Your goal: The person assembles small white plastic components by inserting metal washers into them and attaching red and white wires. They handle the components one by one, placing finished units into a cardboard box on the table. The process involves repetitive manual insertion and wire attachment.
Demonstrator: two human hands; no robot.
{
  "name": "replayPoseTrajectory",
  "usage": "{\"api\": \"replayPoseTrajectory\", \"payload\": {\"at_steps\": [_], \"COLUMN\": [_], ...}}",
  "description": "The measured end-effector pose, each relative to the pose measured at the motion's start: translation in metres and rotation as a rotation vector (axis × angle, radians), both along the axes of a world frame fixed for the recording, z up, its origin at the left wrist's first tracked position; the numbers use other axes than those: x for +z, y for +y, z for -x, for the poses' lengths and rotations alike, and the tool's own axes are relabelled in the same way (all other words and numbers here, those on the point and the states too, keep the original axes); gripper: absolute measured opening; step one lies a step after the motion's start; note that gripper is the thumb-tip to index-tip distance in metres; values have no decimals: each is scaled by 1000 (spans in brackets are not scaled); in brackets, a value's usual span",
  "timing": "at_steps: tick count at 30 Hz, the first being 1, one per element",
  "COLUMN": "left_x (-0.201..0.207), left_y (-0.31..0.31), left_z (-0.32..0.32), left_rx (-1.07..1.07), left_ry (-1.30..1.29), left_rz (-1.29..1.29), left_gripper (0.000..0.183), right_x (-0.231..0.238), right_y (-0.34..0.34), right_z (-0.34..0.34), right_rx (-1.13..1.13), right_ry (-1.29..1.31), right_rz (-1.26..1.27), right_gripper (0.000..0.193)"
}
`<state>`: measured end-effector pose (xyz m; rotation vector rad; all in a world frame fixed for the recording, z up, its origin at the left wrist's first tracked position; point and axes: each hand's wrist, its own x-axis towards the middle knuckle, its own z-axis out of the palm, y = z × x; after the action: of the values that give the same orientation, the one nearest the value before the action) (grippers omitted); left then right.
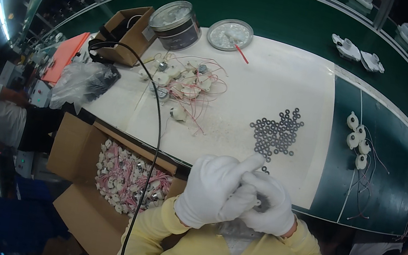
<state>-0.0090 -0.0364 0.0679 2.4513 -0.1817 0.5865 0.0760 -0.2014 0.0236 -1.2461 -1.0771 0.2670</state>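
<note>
Both my hands wear white gloves and meet at the table's near edge. My right hand (278, 207) is curled around a small grey round part (262, 203) with a pale centre; most of it is hidden by the fingers. Against it, my left hand (209, 188) is closed, its fingertips overlapping those of the right. Whether the left fingers pinch something separate is hidden. Just beyond the hands, many small dark ring-shaped washers (274, 133) lie spread on the white table top (254, 82).
A pile of white motors with red wires (184, 82) lies left of the washers. Behind stand a tin (176, 35), a lid with pale grease (229, 34) and a red stick (241, 54). An open carton (74, 152) of wired motors is lower left. Several motors (360, 136) sit on green matting, right.
</note>
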Motion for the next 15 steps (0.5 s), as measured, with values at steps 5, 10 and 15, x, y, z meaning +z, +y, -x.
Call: {"api": "replayPoseTrajectory", "payload": {"at_steps": [5, 10, 15], "left_x": [13, 1, -39], "left_y": [-3, 51, 104], "left_z": [-12, -22, -24], "left_rx": [53, 486, 756], "left_ry": [-37, -205, -114], "left_rz": [-35, -305, -415], "left_gripper": [44, 35, 29], "right_x": [-17, -12, -14], "right_y": [-22, -32, -45], "right_z": [8, 3, -10], "right_rx": [110, 319, 551], "right_ry": [489, 974, 1018], "right_rz": [29, -307, -460], "right_gripper": [78, 75, 63]}}
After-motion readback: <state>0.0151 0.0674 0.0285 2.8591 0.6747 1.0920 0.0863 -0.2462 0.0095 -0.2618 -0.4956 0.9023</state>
